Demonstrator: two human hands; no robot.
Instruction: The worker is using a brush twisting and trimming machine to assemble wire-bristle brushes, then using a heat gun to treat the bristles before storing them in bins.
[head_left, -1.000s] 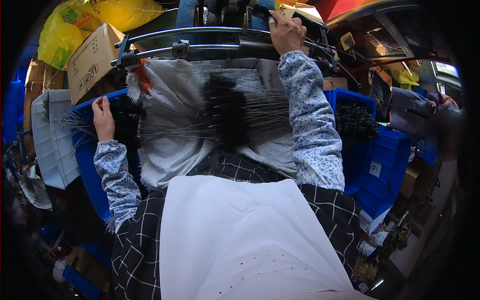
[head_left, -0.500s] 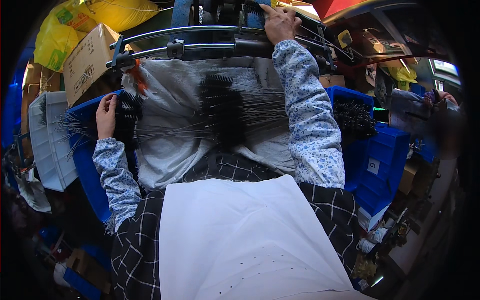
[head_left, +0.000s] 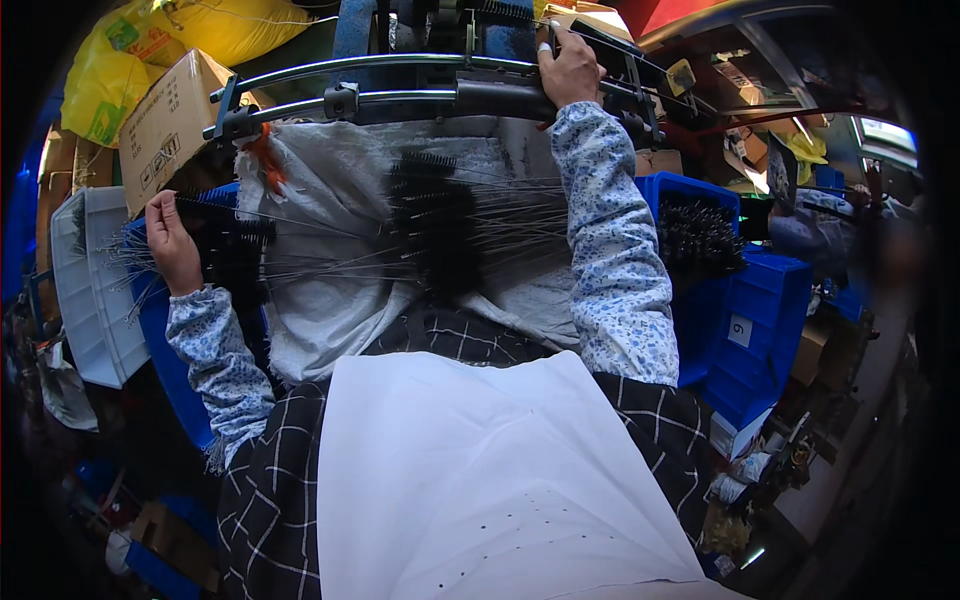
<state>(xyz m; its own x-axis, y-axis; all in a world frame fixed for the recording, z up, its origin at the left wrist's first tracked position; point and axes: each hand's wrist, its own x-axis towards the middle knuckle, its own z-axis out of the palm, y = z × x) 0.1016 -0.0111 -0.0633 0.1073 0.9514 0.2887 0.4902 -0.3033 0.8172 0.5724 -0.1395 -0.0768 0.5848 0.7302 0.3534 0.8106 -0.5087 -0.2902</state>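
At the workbench: wire brushes [head_left: 440, 235] lay across grey cloth [head_left: 330, 290].
Left hand [head_left: 172, 245] pinched brush wires over the blue bin [head_left: 160, 330]; right hand [head_left: 570, 70] gripped the machine's bar [head_left: 400, 98]. Step judged: feeding; next needs one wire singled out.

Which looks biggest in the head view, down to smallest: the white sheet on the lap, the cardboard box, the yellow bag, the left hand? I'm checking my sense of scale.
1. white sheet
2. cardboard box and yellow bag: similar, and the bag is cut off, so unranked
3. left hand
The sheet lies nearest the camera, which inflates it.
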